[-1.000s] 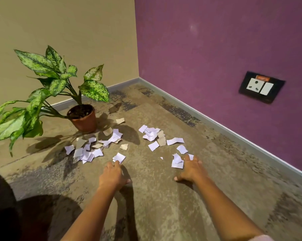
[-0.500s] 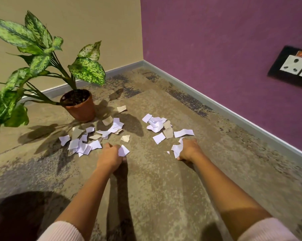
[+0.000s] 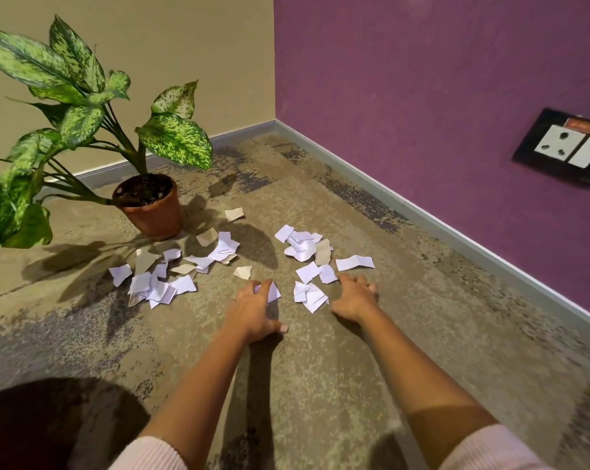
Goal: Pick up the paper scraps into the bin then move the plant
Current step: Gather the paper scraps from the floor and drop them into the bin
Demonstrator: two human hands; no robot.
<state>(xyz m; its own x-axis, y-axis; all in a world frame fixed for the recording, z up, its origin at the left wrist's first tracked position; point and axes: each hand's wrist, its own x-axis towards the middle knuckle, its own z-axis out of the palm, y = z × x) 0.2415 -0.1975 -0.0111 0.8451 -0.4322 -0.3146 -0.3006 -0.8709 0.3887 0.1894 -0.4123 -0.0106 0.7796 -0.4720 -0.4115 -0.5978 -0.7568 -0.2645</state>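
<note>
Grips one white scrap [image 3: 274,294] under curled fingers of the left hand [image 3: 254,312]; rests the right hand [image 3: 354,298] on the carpet [image 3: 320,385], fingers spread and loose, holding nothing. Leaves other paper scraps [image 3: 158,286] scattered just beyond both hands, left cluster crowding the pot [image 3: 153,213] of the plant [image 3: 175,137], far left. Socket plate [image 3: 561,147] on purple wall [image 3: 422,96], far right.

Left hand [image 3: 253,312] curled round a white scrap [image 3: 274,294], right hand [image 3: 353,298] flat on carpet [image 3: 320,374] (plant [image 3: 173,142] far-left)
</note>
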